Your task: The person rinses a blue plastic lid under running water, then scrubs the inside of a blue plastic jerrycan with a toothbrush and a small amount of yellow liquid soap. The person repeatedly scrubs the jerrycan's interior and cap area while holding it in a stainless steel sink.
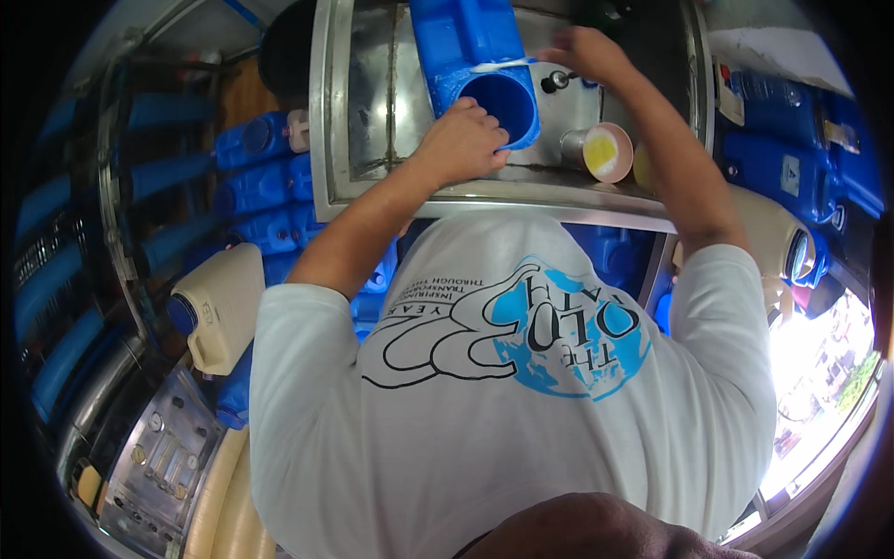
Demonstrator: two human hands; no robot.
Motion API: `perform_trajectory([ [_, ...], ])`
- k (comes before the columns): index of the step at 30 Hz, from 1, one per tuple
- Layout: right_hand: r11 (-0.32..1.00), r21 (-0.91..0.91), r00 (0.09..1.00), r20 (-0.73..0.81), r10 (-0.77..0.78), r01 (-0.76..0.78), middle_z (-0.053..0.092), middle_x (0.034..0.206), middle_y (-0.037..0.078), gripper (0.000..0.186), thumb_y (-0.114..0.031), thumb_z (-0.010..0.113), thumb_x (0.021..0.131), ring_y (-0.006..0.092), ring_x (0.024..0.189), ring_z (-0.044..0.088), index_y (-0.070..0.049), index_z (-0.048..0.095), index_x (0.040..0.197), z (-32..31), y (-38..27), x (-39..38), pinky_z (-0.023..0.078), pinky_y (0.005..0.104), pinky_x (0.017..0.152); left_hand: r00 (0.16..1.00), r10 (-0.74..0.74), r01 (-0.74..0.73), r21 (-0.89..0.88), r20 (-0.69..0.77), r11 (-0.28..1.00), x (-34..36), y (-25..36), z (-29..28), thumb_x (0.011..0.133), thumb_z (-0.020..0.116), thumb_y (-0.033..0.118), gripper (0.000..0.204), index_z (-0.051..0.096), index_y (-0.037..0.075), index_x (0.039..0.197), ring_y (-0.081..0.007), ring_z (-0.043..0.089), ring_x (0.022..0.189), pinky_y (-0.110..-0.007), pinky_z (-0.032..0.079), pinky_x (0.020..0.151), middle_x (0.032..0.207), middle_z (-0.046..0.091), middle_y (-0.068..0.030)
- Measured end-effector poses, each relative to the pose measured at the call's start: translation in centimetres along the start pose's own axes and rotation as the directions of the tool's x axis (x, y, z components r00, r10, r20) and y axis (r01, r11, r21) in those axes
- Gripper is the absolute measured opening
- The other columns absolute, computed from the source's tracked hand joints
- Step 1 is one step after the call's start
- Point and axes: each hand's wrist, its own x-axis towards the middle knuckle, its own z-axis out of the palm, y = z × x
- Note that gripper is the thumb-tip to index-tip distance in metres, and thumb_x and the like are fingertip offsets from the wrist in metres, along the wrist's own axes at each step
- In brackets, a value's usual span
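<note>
A blue plastic water jug [475, 33] lies in the metal sink [368, 112], its wide round mouth toward me. My left hand [463, 140] is closed over the near left edge of that mouth, with the thumb at its lower rim. Above the mouth, my right hand [589, 54] grips a slim white brush [503, 66] whose pale end lies across the jug's shoulder. The jug's shoulder looks wet, with some whitish foam. To the right of the jug, a pinkish cup [626, 144] lies tipped toward me, with a yellow and white sponge [601, 154] at its opening.
A dark knob with metal fittings [556, 82] is beside the jug in the sink. Stacked blue jugs [256, 191] stand at the left, with a cream jug [223, 298]. More blue jugs [782, 168] fill the right side. A metal gauge panel [158, 456] is lower left.
</note>
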Motion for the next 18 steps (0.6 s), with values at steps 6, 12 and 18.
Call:
perform_trajectory([
  [6, 0.999, -0.007, 0.999, -0.024, -0.034, 0.034, 0.068, 0.077, 0.019, 0.053, -0.056, 0.069, 0.086, 0.0379, 0.076, 0.066, -0.003, 0.071, 0.089, 1.7, -3.9, 1.0, 0.052, 0.0450, 0.071, 0.994, 0.047, -0.050, -0.028, -0.099, 0.998, 0.5, 0.1, 1.0, 0.082, 0.069, 0.030, 0.018, 0.072, 0.012, 0.082, -0.0225, 0.063, 0.088, -0.040, 0.043, 0.097, 0.081, 0.065, -0.0040],
  [12, 0.998, -0.048, 0.987, 0.149, 0.053, -0.046, 0.068, 0.080, 0.020, 0.053, -0.056, 0.070, 0.086, 0.0365, 0.075, 0.066, -0.003, 0.071, 0.086, 0.1, 0.3, 1.2, 0.052, 0.0444, 0.071, 0.996, 0.067, -0.067, -0.006, -0.059, 0.998, 0.2, -0.4, 1.0, 0.084, 0.067, 0.033, 0.020, 0.073, 0.015, 0.080, -0.0206, 0.064, 0.089, -0.039, 0.041, 0.098, 0.082, 0.068, -0.0034],
  [18, 0.993, 0.026, 0.983, 0.153, 0.106, -0.111, 0.071, 0.081, 0.015, 0.059, -0.063, 0.066, 0.086, 0.0297, 0.074, 0.070, -0.005, 0.074, 0.093, -0.1, 1.9, -0.8, 0.054, 0.0434, 0.073, 0.988, 0.107, -0.123, -0.149, -0.108, 0.981, -0.1, -0.9, -0.1, 0.078, 0.067, 0.024, 0.015, 0.071, 0.009, 0.079, -0.0252, 0.062, 0.088, -0.043, 0.043, 0.099, 0.081, 0.064, -0.0063],
])
